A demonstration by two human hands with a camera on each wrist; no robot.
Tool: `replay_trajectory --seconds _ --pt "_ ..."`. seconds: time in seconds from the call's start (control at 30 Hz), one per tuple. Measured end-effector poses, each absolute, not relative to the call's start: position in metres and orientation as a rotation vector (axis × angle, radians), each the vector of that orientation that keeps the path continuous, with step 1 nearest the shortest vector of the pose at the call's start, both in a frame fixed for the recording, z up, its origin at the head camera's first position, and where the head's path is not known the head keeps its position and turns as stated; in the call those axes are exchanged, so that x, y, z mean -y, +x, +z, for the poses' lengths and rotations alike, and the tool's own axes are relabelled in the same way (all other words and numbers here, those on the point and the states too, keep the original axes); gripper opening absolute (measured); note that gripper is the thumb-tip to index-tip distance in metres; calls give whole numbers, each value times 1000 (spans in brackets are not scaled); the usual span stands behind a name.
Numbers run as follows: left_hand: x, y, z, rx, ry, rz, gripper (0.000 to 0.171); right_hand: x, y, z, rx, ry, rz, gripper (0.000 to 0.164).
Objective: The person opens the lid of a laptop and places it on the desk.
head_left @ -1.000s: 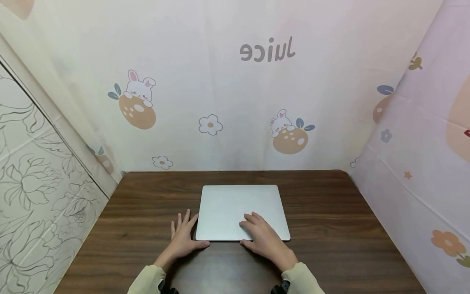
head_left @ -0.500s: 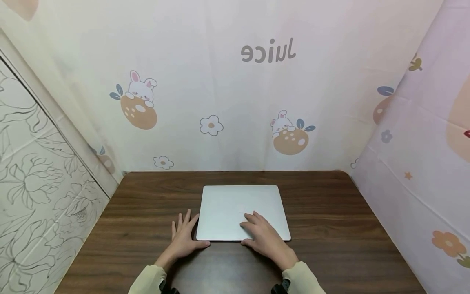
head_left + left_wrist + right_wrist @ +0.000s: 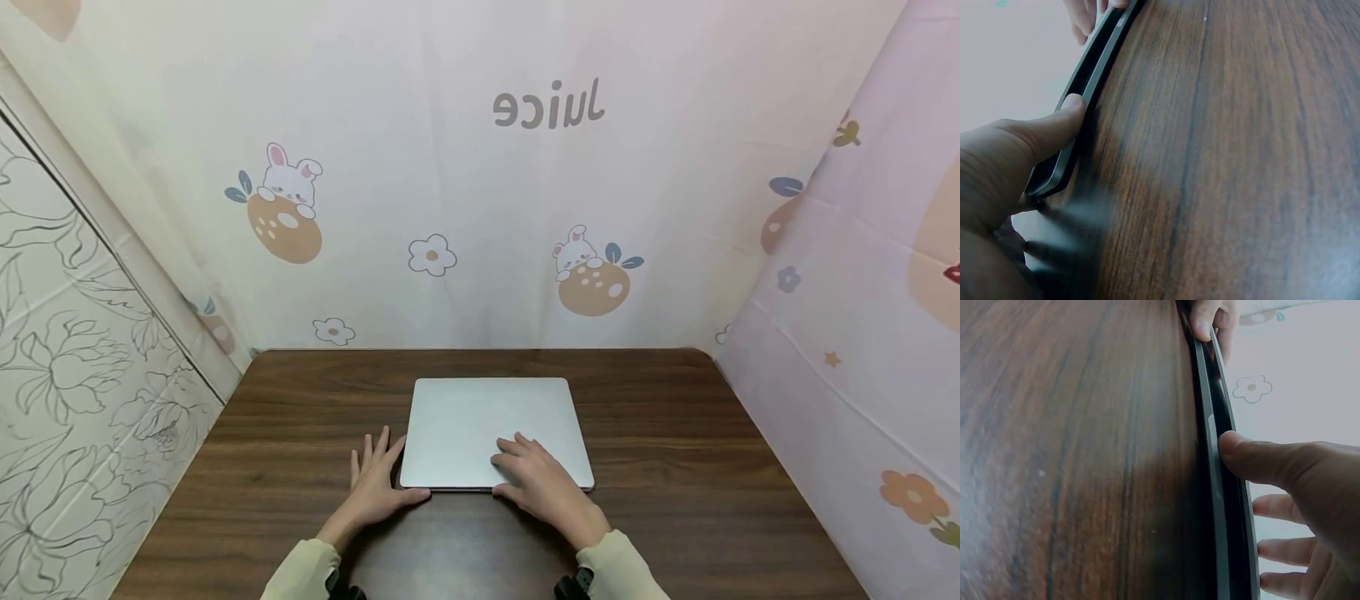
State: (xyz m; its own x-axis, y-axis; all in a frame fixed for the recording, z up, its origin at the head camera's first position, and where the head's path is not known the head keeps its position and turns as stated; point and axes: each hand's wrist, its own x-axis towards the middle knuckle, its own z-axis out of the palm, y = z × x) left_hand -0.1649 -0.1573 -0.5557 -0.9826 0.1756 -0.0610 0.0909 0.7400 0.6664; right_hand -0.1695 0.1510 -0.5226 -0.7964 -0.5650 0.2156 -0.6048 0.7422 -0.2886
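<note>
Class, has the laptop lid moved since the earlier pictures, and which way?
Yes, slightly upward: the near edge of the lid has risen against the table in the head view.

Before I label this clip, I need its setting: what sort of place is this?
Probably a screened-off indoor desk space: a wood-grain table bearing a silver laptop, a rabbit-print curtain behind it, and a line-drawn floral sheet on the left.

Your way: brown wood-grain tabletop [image 3: 675, 458], right of flat silver rectangular laptop [image 3: 465, 433]. Your spread left hand [image 3: 372, 490] blocks near-left corner; pale printed fabric [image 3: 480, 183] bars far edge.
</note>
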Motion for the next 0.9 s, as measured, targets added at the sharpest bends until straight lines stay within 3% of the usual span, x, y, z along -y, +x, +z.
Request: replay_trajectory --seconds 0.9 --pt "156 -164 -546 -2803 194 1050 107 -159 -175 -512 2620 1118 464 27"
